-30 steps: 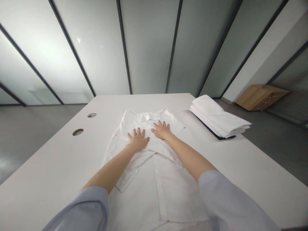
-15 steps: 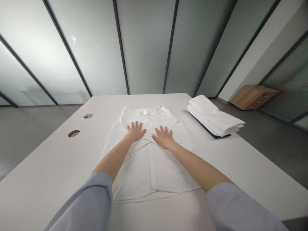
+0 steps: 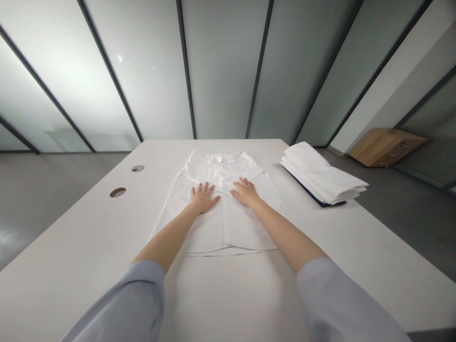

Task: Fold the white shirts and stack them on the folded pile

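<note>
A white shirt (image 3: pixel 208 235) lies spread on the white table, its collar (image 3: pixel 221 158) toward the far edge and its hem toward me. My left hand (image 3: pixel 204 197) rests flat on the left half of the shirt, fingers spread. On the right half, my right hand (image 3: pixel 245 192) also lies palm down with its fingers apart. Neither hand grips the fabric. Creases run across the cloth around the fingers, and the shirt's lower part lies between my forearms.
On the right side of the table (image 3: pixel 89 251) is a stack of folded white cloth (image 3: pixel 320 173) with a dark blue layer beneath. Two round holes (image 3: pixel 118 192) are at the left. A wooden cabinet (image 3: pixel 386 147) stands on the floor beyond, near frosted glass panels (image 3: pixel 221 71).
The shirt has shifted away from me toward the far edge, its hem now farther from me. My hands stay flat and now lie lower on the shirt, farther from the collar.
</note>
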Demonstrator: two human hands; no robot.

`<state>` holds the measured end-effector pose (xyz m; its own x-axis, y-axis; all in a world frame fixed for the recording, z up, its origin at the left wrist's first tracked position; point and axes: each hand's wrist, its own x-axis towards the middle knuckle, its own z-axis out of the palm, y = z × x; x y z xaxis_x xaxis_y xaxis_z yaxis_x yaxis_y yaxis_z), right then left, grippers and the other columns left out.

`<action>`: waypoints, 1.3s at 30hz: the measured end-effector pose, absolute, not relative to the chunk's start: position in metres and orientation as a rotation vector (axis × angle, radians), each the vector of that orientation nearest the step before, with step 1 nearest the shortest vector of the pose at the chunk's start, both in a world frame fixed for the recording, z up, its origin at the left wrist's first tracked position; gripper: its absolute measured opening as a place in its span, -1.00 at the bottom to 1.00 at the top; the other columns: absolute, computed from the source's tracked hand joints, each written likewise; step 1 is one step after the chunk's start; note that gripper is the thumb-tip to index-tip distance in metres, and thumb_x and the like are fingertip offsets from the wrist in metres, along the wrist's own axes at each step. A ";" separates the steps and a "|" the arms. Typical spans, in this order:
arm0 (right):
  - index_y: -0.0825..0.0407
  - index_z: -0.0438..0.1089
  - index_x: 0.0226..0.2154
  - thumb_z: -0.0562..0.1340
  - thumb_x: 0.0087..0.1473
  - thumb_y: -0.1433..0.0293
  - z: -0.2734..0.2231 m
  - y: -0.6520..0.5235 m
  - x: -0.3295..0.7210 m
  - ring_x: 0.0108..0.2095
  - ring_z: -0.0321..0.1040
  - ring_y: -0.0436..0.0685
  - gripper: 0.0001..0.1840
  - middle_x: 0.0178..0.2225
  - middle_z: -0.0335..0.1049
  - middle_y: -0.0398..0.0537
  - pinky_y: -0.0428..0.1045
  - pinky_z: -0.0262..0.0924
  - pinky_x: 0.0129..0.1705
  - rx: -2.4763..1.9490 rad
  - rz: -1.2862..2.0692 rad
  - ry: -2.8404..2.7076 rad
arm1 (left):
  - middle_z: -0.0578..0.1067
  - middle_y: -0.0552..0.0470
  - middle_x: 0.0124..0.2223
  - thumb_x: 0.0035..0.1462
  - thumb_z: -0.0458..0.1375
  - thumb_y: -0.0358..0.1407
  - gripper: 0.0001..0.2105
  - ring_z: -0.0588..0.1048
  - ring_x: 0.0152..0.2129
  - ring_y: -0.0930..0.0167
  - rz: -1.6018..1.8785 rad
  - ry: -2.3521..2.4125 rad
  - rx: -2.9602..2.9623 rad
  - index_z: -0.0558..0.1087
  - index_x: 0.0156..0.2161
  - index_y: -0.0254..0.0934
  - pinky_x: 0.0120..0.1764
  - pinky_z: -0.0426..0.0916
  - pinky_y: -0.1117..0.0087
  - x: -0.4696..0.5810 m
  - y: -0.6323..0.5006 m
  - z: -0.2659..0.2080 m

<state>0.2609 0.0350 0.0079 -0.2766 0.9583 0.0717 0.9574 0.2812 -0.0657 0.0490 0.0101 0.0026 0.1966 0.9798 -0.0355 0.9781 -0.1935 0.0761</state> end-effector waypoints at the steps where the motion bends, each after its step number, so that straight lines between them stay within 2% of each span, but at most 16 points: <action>1: 0.03 0.17 0.21 -0.02 0.25 0.11 0.009 0.029 0.263 0.31 -0.16 0.33 -0.42 0.32 -0.06 0.15 0.19 -0.19 0.25 -1.801 -0.012 -2.450 | -0.04 -0.09 0.39 0.21 -0.24 0.16 -0.32 -0.07 0.31 0.06 0.040 1.932 2.378 0.02 0.34 -0.13 0.21 -0.11 -0.11 0.047 0.014 0.003; 5: 0.04 0.19 0.19 0.05 0.21 0.14 0.011 0.003 0.280 0.31 -0.15 0.33 -0.44 0.32 -0.06 0.16 0.19 -0.22 0.26 -1.726 -0.120 -2.505 | 0.15 -0.16 0.32 0.19 -0.12 0.12 -0.37 0.11 0.24 0.12 0.180 1.924 2.451 0.20 0.24 -0.22 0.18 0.05 0.03 0.041 0.021 0.008; 8: 0.03 0.21 0.18 0.01 0.23 0.11 0.007 -0.009 0.293 0.28 -0.08 0.32 -0.44 0.30 0.00 0.17 0.20 -0.17 0.24 -1.783 -0.086 -2.482 | 0.38 -0.18 0.11 0.18 -0.02 0.05 -0.50 0.31 0.08 0.19 0.304 1.943 2.513 0.36 0.04 -0.27 0.08 0.20 0.17 0.042 0.017 0.012; 11: -0.03 0.14 0.23 -0.05 0.26 0.08 0.001 -0.008 0.301 0.27 -0.03 0.31 -0.42 0.29 0.02 0.13 0.20 -0.11 0.22 -1.854 0.024 -2.442 | 0.44 -0.14 -0.02 0.20 -0.02 -0.04 -0.63 0.36 0.00 0.22 0.290 1.955 2.511 0.40 -0.07 -0.24 0.02 0.24 0.19 0.044 0.008 0.015; 15: -0.04 0.07 0.27 -0.06 0.26 0.07 0.000 0.006 0.304 0.29 -0.09 0.29 -0.38 0.32 -0.05 0.11 0.19 -0.16 0.24 -1.865 0.082 -2.446 | 0.42 -0.11 0.05 0.21 -0.04 -0.09 -0.64 0.35 0.02 0.23 0.201 1.913 2.500 0.39 0.00 -0.23 0.06 0.22 0.18 0.038 -0.003 0.014; 20: -0.03 0.11 0.26 -0.03 0.23 0.07 0.000 0.017 0.307 0.29 -0.10 0.27 -0.38 0.32 -0.04 0.09 0.15 -0.16 0.23 -1.835 0.121 -2.442 | 0.23 -0.05 0.28 0.23 -0.09 -0.07 -0.54 0.19 0.20 0.27 0.252 1.824 2.523 0.28 0.16 -0.19 0.20 0.07 0.22 0.021 -0.006 0.007; 22: 0.00 0.20 0.19 0.02 0.21 0.08 0.000 0.016 0.309 0.25 -0.02 0.26 -0.42 0.27 0.05 0.12 0.13 -0.12 0.21 -1.807 0.094 -2.410 | 0.27 -0.06 0.26 0.22 -0.06 -0.09 -0.55 0.22 0.19 0.29 0.290 1.807 2.516 0.29 0.15 -0.21 0.20 0.08 0.26 0.017 -0.005 0.006; 25: 0.03 0.37 0.00 0.13 0.15 0.15 0.001 0.012 0.310 0.09 0.17 0.23 -0.56 0.08 0.26 0.11 0.07 0.00 0.12 -1.743 0.033 -2.335 | 0.38 -0.09 0.11 0.17 0.02 -0.12 -0.61 0.33 0.06 0.28 0.369 1.814 2.502 0.36 0.05 -0.24 0.11 0.21 0.28 0.015 -0.006 0.009; 30: 0.06 0.41 -0.28 0.16 0.09 0.33 0.005 0.005 0.310 -0.14 0.25 0.14 -0.82 -0.19 0.35 0.03 -0.03 0.11 -0.08 -1.685 0.011 -2.216 | 0.45 -0.09 -0.15 0.14 0.05 -0.17 -0.81 0.40 -0.12 0.25 0.445 1.944 2.456 0.40 -0.23 -0.23 -0.07 0.30 0.26 0.017 -0.009 0.017; 34: 0.04 0.41 -0.38 0.09 0.13 0.35 0.006 0.003 0.309 -0.24 0.28 0.11 -0.79 -0.30 0.39 -0.02 -0.05 0.10 -0.19 -1.698 0.076 -2.261 | 0.49 -0.06 -0.30 0.17 0.00 -0.17 -0.79 0.45 -0.24 0.27 0.384 1.965 2.450 0.38 -0.36 -0.22 -0.17 0.29 0.28 0.018 -0.011 0.018; 39: 0.04 0.44 -0.37 0.08 0.15 0.32 0.010 0.001 0.308 -0.22 0.30 0.11 -0.75 -0.27 0.44 -0.01 -0.06 0.10 -0.18 -1.711 0.086 -2.325 | 0.54 -0.05 -0.28 0.16 -0.01 -0.17 -0.78 0.49 -0.26 0.29 0.271 1.977 2.429 0.41 -0.35 -0.23 -0.20 0.28 0.31 0.019 -0.014 0.020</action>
<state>0.3082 0.0012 0.0097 -0.2769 0.9462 0.1671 0.9313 0.3071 -0.1959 0.0190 -0.0138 0.0198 0.1940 0.9717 0.1349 0.9721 -0.2089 0.1067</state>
